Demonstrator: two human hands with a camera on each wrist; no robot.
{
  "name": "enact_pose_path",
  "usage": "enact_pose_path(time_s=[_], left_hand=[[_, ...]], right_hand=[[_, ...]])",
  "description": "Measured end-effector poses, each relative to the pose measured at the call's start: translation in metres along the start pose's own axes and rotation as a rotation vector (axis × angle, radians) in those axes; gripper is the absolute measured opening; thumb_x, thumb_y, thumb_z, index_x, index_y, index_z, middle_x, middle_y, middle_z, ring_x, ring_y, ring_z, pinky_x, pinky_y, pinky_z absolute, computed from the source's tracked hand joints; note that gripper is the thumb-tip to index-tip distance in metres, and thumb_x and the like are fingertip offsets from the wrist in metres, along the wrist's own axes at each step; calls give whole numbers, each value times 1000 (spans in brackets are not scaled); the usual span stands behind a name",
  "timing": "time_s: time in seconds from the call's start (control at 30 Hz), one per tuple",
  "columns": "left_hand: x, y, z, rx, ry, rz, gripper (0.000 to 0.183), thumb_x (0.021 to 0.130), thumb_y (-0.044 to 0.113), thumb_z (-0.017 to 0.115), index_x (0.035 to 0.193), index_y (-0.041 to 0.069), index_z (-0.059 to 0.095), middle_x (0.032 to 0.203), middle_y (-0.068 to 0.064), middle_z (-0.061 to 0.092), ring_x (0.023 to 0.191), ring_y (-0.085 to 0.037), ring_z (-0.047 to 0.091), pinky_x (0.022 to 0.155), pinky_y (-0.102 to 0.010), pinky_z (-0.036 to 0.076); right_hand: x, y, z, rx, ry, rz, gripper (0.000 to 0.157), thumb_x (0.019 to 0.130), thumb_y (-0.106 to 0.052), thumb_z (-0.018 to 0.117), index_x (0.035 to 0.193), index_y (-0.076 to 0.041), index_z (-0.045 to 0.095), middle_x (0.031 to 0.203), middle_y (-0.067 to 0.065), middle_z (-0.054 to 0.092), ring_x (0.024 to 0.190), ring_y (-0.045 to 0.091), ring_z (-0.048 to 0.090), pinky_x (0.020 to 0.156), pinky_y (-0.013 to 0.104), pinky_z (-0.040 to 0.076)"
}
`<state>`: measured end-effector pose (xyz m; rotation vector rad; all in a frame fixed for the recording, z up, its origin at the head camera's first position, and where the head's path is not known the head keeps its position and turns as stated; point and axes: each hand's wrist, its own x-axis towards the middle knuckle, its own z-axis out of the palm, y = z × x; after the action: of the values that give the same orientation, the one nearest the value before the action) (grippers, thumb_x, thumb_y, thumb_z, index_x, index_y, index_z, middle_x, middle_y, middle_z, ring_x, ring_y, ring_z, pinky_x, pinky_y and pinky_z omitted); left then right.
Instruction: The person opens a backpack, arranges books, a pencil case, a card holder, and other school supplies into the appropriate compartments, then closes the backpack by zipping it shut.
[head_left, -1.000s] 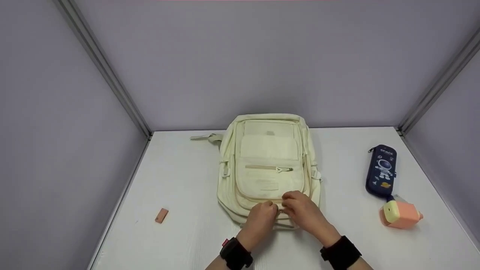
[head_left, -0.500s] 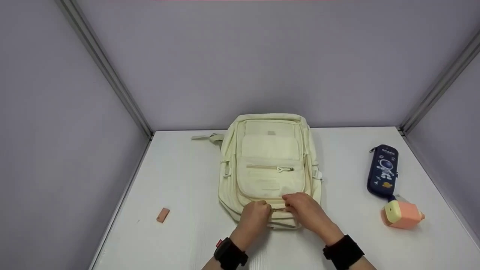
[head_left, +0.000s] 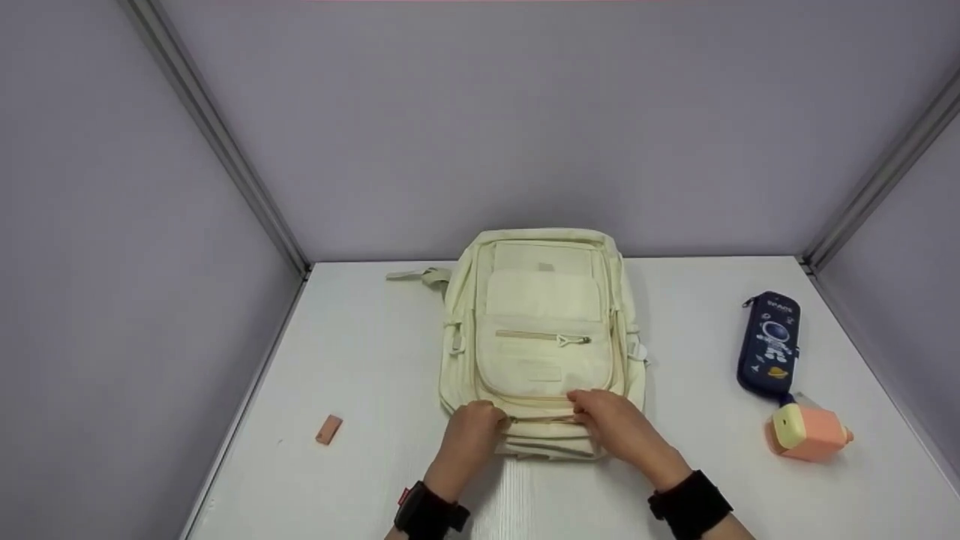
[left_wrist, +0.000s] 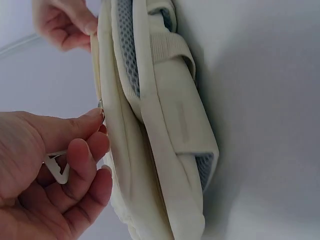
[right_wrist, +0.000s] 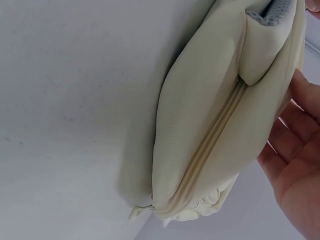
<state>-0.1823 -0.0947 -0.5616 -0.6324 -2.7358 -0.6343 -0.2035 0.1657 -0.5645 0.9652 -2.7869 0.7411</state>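
Note:
A cream backpack [head_left: 544,300] lies on the white table with its zipped front facing up. At its lower left my left hand [head_left: 472,431] pinches a zipper pull [left_wrist: 59,169], whose white triangular tab shows against the fingers in the left wrist view. To the right of it, my right hand [head_left: 619,427] pinches the fabric beside the same zipper, thumb and fingers at the pocket's lower edge. Between both hands the zipper line [head_left: 544,420] runs straight across. Another zipper pull [head_left: 574,340] sits higher on the front pocket.
On the right lies a navy pencil case [head_left: 770,345] with a space print. Just below it is an orange and yellow bottle-shaped thing [head_left: 814,433]. A small orange-brown block [head_left: 328,430] lies on the left. Grey panels [head_left: 480,127] enclose the table [head_left: 360,360].
My left hand has slid left along the zipper with the pull, away from my right hand. The right hand stays almost in place at the fabric.

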Motion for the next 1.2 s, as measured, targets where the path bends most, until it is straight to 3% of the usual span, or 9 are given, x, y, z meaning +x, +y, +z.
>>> enact_pose_path(time_s=[0.23,0.4,0.7,0.97,1.2], left_hand=[[2,-24,-10,-32,-17,-81,39,75,-9,73,54,13,49,56,8,47,52,-5,38,49,-22,35],[3,-34,-14,-8,10,-77,20,76,-6,75,63,8,69,59,1,60,53,-13,56,50,-27,45],[6,-49,-8,67,51,-127,20,81,3,76,64,7,67,59,-3,57,54,-23,59,50,-36,47],[24,-63,-5,245,67,-131,19,78,-6,70,62,3,64,58,-8,54,50,-28,57,45,-40,46],[39,-70,-1,270,87,-128,16,73,-11,68,63,2,66,60,-12,59,49,-30,57,45,-41,47]], right_hand=[[0,0,-3,19,-12,36,29,90,-5,70,118,-1,65,96,5,69,91,21,66,80,39,53],[-1,1,-4,25,-21,32,29,90,-4,69,118,0,65,96,4,68,91,22,66,80,40,53],[-4,1,-3,34,-1,-14,29,91,-2,68,119,1,63,97,5,67,93,23,65,81,41,52],[-4,3,-1,56,-7,-34,30,91,-2,68,121,2,62,95,5,66,92,22,64,80,40,53],[-6,4,0,43,29,-49,29,90,0,69,118,2,63,105,10,68,98,26,65,87,43,51]])
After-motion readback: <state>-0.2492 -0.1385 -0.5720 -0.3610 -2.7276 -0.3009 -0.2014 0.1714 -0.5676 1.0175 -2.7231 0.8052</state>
